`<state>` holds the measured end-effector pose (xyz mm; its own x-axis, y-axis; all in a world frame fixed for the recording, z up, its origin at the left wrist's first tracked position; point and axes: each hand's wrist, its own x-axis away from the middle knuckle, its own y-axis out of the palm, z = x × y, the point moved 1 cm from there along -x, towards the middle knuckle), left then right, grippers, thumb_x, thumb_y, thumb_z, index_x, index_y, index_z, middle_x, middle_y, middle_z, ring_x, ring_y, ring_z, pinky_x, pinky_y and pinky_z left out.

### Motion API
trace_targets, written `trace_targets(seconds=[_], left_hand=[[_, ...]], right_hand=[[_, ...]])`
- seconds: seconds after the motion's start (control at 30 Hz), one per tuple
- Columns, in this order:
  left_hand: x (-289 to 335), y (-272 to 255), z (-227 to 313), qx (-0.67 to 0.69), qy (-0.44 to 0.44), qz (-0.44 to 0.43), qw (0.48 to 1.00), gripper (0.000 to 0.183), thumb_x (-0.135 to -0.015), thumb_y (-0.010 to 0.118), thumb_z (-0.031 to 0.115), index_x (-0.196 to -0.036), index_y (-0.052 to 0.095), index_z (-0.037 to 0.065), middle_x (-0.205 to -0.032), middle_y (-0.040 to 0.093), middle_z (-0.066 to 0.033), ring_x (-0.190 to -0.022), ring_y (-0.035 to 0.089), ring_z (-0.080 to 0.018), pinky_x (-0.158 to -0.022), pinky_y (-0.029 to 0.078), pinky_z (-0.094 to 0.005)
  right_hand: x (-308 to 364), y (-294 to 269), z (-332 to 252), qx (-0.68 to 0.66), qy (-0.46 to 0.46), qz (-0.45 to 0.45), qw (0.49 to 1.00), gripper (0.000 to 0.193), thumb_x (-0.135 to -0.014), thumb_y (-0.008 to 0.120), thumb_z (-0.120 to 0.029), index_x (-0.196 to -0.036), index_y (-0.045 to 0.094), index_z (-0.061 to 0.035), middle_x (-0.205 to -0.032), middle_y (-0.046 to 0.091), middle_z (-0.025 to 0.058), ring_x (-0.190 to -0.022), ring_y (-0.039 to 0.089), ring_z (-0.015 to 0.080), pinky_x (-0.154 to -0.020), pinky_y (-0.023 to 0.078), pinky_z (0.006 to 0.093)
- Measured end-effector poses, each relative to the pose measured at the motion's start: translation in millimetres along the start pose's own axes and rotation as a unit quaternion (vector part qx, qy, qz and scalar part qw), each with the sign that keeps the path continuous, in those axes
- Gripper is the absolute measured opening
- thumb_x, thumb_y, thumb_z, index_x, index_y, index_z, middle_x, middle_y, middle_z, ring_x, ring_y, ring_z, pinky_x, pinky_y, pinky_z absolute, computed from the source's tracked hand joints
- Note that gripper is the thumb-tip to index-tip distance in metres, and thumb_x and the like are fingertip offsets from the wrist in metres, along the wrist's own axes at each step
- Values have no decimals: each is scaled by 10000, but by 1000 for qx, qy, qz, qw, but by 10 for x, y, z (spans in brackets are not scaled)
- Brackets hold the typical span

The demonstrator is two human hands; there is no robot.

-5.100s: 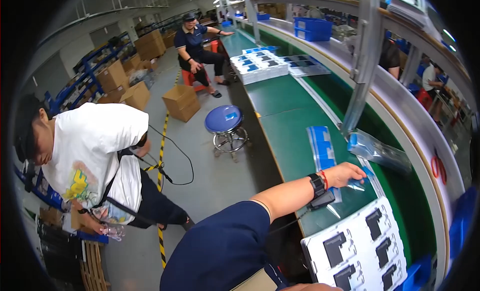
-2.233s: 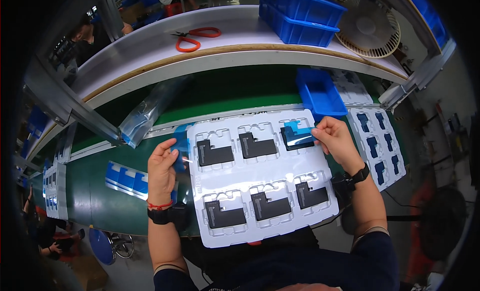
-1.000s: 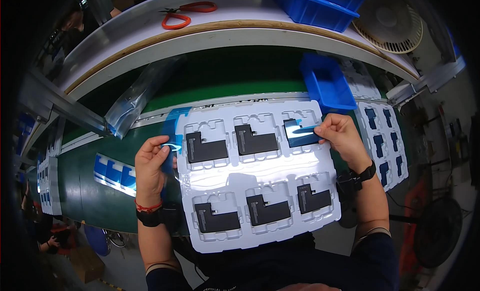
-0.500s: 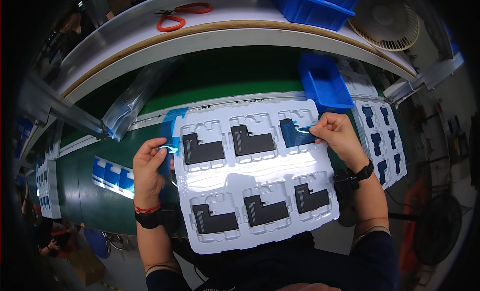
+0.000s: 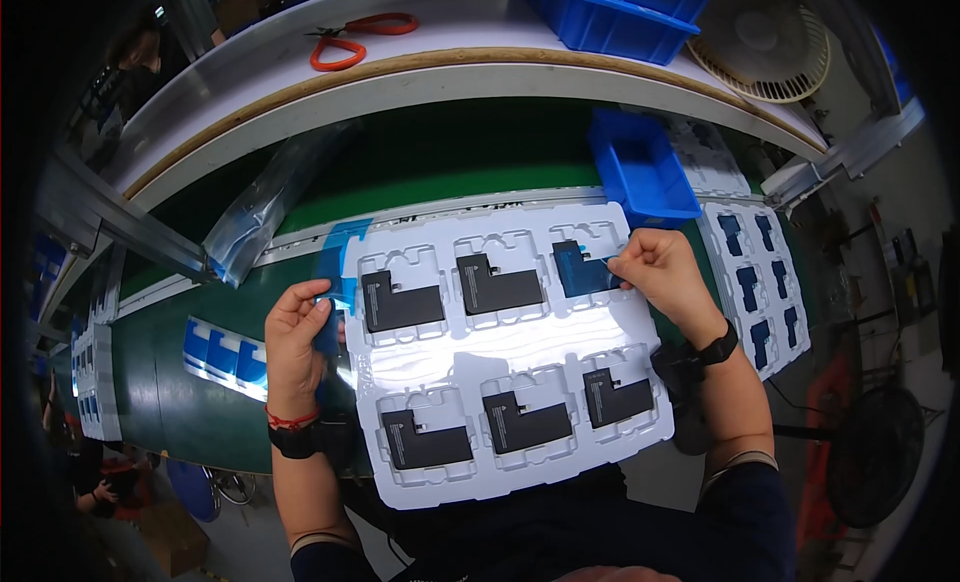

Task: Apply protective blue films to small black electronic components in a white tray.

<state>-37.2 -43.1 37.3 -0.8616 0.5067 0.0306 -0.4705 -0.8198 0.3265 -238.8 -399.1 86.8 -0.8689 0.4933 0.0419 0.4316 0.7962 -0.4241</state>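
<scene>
Partly, the right hand (image 5: pixel 657 270) hides the blue film (image 5: pixel 590 275) it pinches.

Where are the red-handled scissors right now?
In the head view, the scissors lie on the white shelf, upper left of centre, left of the stacked blue bins.

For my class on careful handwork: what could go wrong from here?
The blue film pinched in the right hand could settle crooked on the black part beneath. The blue strip in the left hand might catch the edge of the white tray. The tray's near side seems to overhang the green bench, so pressing there might tip it.
</scene>
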Motion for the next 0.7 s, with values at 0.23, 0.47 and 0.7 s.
trace_targets(seconds=[0.23,0.47,0.7], left_hand=[[-8,14,28,1,-2,3,1000,199,-881,556,6,-1077,561,-29,-774,634,-75,-624,625,-113,-577,530,-230],[-44,-147,133,-23,49,20,998,213,-883,571,35,-1084,592,-31,-831,643,-72,-661,632,-116,-579,532,-232],[33,156,678,-61,144,-28,987,235,-885,570,48,-1104,602,-33,-920,656,-103,-740,655,-147,-608,537,-238]], right_hand=[[-13,7,-75,103,7,9,995,129,-728,702,-50,-701,585,-3,-558,578,29,-511,549,69,-478,411,227],[131,-149,-432,299,-118,165,932,256,-689,713,-44,-910,590,-5,-526,516,31,-473,503,108,-473,386,267],[285,-51,-1089,209,-198,168,943,175,-731,707,-97,-842,602,-12,-552,563,88,-486,553,212,-482,418,304]])
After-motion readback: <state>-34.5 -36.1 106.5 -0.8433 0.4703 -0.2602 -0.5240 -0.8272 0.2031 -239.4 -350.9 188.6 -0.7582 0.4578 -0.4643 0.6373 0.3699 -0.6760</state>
